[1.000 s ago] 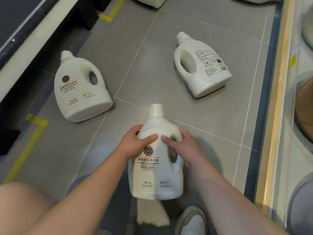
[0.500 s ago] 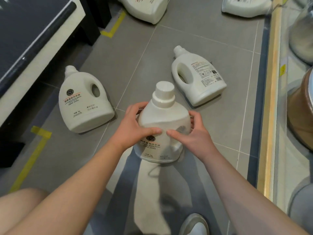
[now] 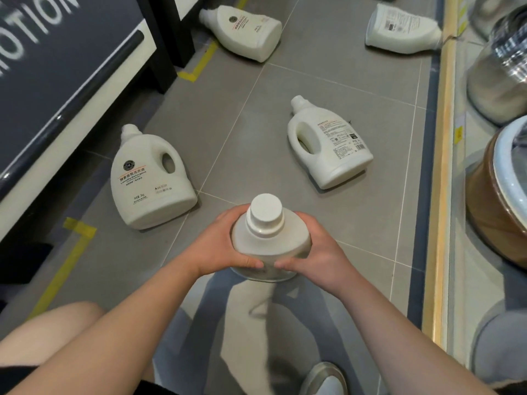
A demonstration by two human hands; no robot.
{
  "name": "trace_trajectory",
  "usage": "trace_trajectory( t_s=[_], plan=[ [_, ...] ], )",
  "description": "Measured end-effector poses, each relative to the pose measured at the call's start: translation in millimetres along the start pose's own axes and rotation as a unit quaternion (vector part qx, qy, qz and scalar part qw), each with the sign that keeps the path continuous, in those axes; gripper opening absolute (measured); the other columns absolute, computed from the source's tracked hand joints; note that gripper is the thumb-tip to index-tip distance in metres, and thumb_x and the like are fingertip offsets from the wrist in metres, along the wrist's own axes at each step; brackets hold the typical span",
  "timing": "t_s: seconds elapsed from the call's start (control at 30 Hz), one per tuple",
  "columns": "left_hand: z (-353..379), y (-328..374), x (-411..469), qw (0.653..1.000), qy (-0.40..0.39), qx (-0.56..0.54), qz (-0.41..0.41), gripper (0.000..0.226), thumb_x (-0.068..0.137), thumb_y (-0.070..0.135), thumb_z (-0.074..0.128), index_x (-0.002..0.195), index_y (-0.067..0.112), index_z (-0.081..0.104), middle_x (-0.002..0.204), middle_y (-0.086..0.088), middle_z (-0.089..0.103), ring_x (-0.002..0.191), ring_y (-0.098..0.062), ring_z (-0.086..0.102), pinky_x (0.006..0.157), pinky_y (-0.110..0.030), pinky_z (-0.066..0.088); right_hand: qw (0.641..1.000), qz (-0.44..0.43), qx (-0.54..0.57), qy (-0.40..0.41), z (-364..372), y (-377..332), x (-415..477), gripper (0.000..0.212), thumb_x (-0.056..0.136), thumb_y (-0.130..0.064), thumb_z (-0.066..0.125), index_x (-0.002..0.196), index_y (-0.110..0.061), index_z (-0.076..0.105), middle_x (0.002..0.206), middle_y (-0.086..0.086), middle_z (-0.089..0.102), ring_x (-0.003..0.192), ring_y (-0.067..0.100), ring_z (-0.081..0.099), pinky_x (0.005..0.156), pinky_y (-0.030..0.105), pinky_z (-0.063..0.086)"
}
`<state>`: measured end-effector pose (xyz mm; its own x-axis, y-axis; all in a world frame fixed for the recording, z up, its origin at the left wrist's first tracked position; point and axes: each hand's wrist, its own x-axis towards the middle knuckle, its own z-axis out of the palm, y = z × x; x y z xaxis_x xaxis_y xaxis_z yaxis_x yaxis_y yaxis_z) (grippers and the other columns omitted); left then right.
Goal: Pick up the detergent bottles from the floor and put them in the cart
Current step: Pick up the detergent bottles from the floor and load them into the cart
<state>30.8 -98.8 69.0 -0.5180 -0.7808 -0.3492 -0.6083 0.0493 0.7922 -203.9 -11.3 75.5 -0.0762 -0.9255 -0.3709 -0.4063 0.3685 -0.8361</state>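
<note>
A white detergent bottle (image 3: 268, 232) is upright in the air at the centre, its cap facing me. My left hand (image 3: 219, 246) grips its left side and my right hand (image 3: 316, 252) grips its right side, thumbs meeting at the front. Several more white detergent bottles lie on the grey tile floor: one to the left (image 3: 148, 181), one to the right (image 3: 330, 146), one at the far back left (image 3: 245, 32) and one at the far back right (image 3: 402, 31). No cart shows in the head view.
A dark display stand with white lettering (image 3: 57, 75) runs along the left. A gold-edged shelf base (image 3: 442, 166) with jars and a brown tub (image 3: 499, 201) lines the right. Yellow tape (image 3: 68, 252) marks the floor. My shoe (image 3: 325, 377) is at the bottom.
Both hands have lifted the held bottle off the floor and tipped it upright, so the cap now faces me. The view has risen, showing two more bottles at the back.
</note>
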Motion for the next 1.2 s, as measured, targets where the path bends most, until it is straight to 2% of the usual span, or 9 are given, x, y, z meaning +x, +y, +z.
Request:
trace_trajectory(
  t_s=[0.27, 0.33, 0.57, 0.77, 0.83, 0.93, 1.03, 1.1, 1.2],
  plan=[
    [-10, 32, -18, 0.998, 0.054, -0.026, -0.024, 0.107, 0.051, 0.031, 0.106, 0.141, 0.043, 0.049, 0.137, 0.017, 0.062, 0.127, -0.010, 0.060, 0.111, -0.037, 0.050, 0.998, -0.015, -0.048, -0.046, -25, -40, 3, 0.090, 0.064, -0.017, 0.097, 0.135, -0.047, 0.051, 0.137, -0.004, 0.061, 0.127, 0.011, 0.058, 0.111, 0.032, 0.047],
    [-23, 58, -31, 0.996, 0.072, -0.042, -0.024, 0.107, 0.049, 0.037, 0.105, 0.141, 0.044, 0.050, 0.138, 0.016, 0.062, 0.129, -0.009, 0.059, 0.112, -0.038, 0.050, 0.997, -0.018, -0.058, -0.055, -43, -72, -8, 0.091, 0.063, -0.019, 0.098, 0.137, -0.044, 0.052, 0.137, -0.007, 0.061, 0.127, 0.010, 0.058, 0.110, 0.031, 0.048],
    [-132, 213, -111, 0.993, 0.111, -0.047, -0.008, 0.107, 0.051, 0.044, 0.103, 0.141, 0.054, 0.046, 0.140, 0.023, 0.059, 0.132, -0.006, 0.057, 0.113, -0.044, 0.049, 0.994, -0.060, -0.068, -0.064, -127, -250, -77, 0.093, 0.066, -0.023, 0.099, 0.139, -0.053, 0.050, 0.139, -0.026, 0.055, 0.131, -0.006, 0.050, 0.111, 0.025, 0.042],
    [-257, 385, -203, 0.989, 0.147, -0.019, 0.024, 0.098, 0.055, 0.034, 0.105, 0.132, 0.058, 0.049, 0.136, 0.029, 0.057, 0.127, 0.009, 0.053, 0.111, -0.026, 0.044, 0.985, -0.148, -0.078, -0.038, -201, -439, -157, 0.094, 0.064, -0.029, 0.100, 0.133, -0.060, 0.047, 0.128, -0.050, 0.044, 0.121, -0.032, 0.038, 0.097, -0.003, 0.030],
    [-297, 440, -238, 0.986, 0.161, -0.003, 0.036, 0.102, 0.055, 0.037, 0.105, 0.134, 0.063, 0.046, 0.141, 0.031, 0.053, 0.133, 0.002, 0.051, 0.114, -0.033, 0.043, 0.984, -0.161, -0.074, -0.026, -223, -500, -189, 0.094, 0.062, -0.031, 0.101, 0.131, -0.063, 0.046, 0.133, -0.042, 0.050, 0.125, -0.025, 0.042, 0.101, 0.003, 0.034],
    [-358, 518, -287, 0.985, 0.161, 0.002, 0.069, 0.102, 0.055, 0.044, 0.104, 0.135, 0.065, 0.044, 0.145, 0.029, 0.053, 0.136, -0.002, 0.051, 0.116, -0.037, 0.043, 0.981, -0.183, -0.061, -0.003, -257, -588, -239, 0.092, 0.060, -0.033, 0.101, 0.129, -0.065, 0.050, 0.135, -0.032, 0.056, 0.128, -0.009, 0.052, 0.108, 0.027, 0.048],
    [-406, 576, -339, 0.981, 0.166, 0.013, 0.102, 0.105, 0.049, 0.065, 0.098, 0.141, 0.056, 0.048, 0.147, 0.025, 0.056, 0.137, -0.007, 0.055, 0.118, -0.046, 0.046, 0.972, -0.226, -0.067, 0.001, -274, -663, -286, 0.090, 0.060, -0.031, 0.101, 0.135, -0.052, 0.054, 0.134, -0.025, 0.060, 0.127, -0.004, 0.056, 0.112, 0.027, 0.047],
    [-426, 598, -368, 0.978, 0.177, -0.003, 0.110, 0.102, 0.048, 0.067, 0.097, 0.138, 0.059, 0.050, 0.143, 0.028, 0.058, 0.134, -0.001, 0.057, 0.114, -0.039, 0.049, 0.967, -0.246, -0.067, 0.014, -279, -701, -314, 0.087, 0.062, -0.029, 0.101, 0.132, -0.051, 0.054, 0.132, -0.028, 0.062, 0.121, -0.010, 0.057, 0.104, 0.015, 0.046],
    [-442, 614, -412, 0.967, 0.214, -0.040, 0.129, 0.091, 0.048, 0.062, 0.099, 0.125, 0.070, 0.050, 0.130, 0.039, 0.061, 0.119, 0.018, 0.058, 0.094, -0.007, 0.047, 0.958, -0.279, -0.062, 0.015, -275, -740, -342, 0.084, 0.064, -0.026, 0.101, 0.133, -0.048, 0.057, 0.130, -0.025, 0.065, 0.119, -0.011, 0.059, 0.098, 0.010, 0.047]
  ],
)
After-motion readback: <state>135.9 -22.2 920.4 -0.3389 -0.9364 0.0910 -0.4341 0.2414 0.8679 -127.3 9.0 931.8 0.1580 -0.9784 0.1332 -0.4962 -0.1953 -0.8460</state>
